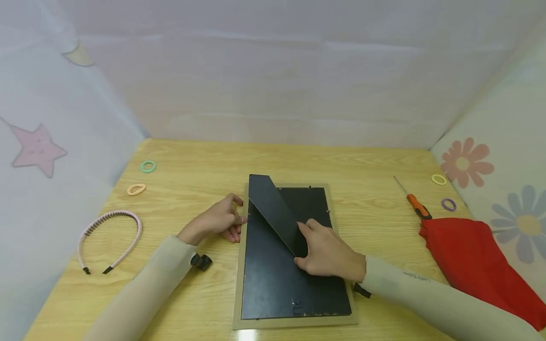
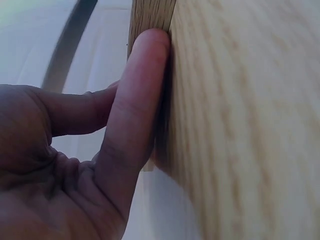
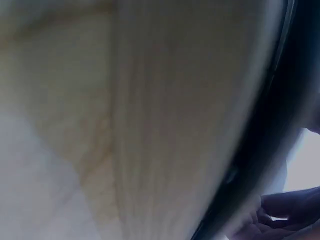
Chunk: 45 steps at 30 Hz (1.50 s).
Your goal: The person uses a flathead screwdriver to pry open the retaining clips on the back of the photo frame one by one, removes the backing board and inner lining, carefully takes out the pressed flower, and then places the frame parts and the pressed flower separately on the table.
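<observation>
1. Standing by the table [image 1: 187, 156], I see a picture frame [image 1: 294, 323] lying face-down in the middle, long side running away from the person, black backing up.
2. The black stand flap [image 1: 273, 208] on the frame's back is swung up. Its long axis runs diagonally from the frame's far-left corner down toward the frame's middle.
3. The right hand [image 1: 330, 255] sits right on the frame, fingers curled round the flap's near end, thumb side tucked under it as far as I can tell. This is clearly the hand nearer the flap.
4. The left hand [image 1: 217, 221] is just off the frame's left edge, fingers loosely bent with tips against the rim, holding nothing. The left wrist view shows a finger [image 2: 135, 110] flat against the wood.
5. Hard to make out: the right wrist view is just a blur of wood and a dark edge. The flap's hinge end is hidden under the flap itself.
6. Left of the frame there's a pink headband [image 1: 108, 239]; right of it, a screwdriver [image 1: 414, 201] and red cloth [image 1: 477, 265].
</observation>
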{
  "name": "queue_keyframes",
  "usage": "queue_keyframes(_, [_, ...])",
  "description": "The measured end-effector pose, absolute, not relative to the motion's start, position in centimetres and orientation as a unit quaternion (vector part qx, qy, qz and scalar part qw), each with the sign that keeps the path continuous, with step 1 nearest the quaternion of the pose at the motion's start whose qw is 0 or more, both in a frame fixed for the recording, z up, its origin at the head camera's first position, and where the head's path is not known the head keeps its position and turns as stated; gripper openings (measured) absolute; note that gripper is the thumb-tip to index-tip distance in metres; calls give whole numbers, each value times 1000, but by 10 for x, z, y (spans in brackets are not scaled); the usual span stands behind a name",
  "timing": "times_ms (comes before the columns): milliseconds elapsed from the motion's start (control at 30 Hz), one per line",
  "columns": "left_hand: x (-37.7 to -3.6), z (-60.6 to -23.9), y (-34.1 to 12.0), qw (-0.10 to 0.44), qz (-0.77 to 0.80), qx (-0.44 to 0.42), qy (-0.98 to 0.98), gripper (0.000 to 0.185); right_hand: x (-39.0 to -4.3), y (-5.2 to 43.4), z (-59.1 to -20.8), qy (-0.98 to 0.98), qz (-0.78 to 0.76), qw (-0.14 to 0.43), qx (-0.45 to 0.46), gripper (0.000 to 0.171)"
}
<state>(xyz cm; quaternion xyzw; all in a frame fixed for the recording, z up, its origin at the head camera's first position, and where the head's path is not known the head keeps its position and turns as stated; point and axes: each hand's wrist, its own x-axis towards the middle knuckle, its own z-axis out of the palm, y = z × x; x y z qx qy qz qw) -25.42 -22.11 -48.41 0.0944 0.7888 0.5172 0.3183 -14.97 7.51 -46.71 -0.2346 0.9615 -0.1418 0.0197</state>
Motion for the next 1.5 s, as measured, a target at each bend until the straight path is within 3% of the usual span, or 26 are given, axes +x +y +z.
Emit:
queue_keyframes(233, [-256,-482,-224,314,520,88,789,53,-144,85,-467,950,-155,-61,-265,88])
queue_keyframes(633, [-252,-479,-207,265,430,78,859,63,-146,101,-440,952,-162,-69,-250,79])
queue_keyframes(867, [-250,-477,-199,245,383,87,886,58,-147,117,-419,961,-172,-50,-210,73])
queue_keyframes(1000, [-251,-476,-203,244,380,90,888,56,-150,129,-406,962,-172,-73,-198,71])
queue_keyframes(1267, [-256,-474,-213,252,392,89,880,56,-182,170,-388,955,-175,-178,-159,67])
queue_keyframes(1500, [-254,-476,-217,258,388,94,880,55,-222,209,-398,945,-193,-224,-142,60])
